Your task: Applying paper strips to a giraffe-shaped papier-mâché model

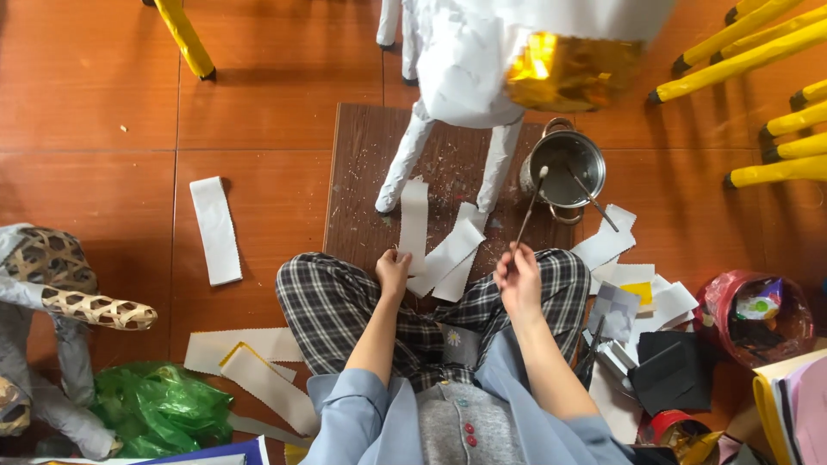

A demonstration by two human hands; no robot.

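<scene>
I sit cross-legged on the floor in plaid trousers. My left hand (393, 269) pinches the lower end of a white paper strip (413, 220) that lies on a dark wooden board (362, 181). My right hand (519, 280) holds a thin stick (529, 211) whose white tip points toward a small metal pot (566, 164). More white strips (452, 254) lie crossed between my knees. A white paper-covered animal figure (469, 77) stands on the board, with gold foil (573, 69) on its side.
A loose white strip (215, 228) lies on the floor at left. A woven bamboo frame figure (60, 293) and a green plastic bag (159, 405) sit at lower left. Paper scraps, black card and a red bag (754, 319) crowd the right. Yellow-wrapped poles (758, 52) lie at upper right.
</scene>
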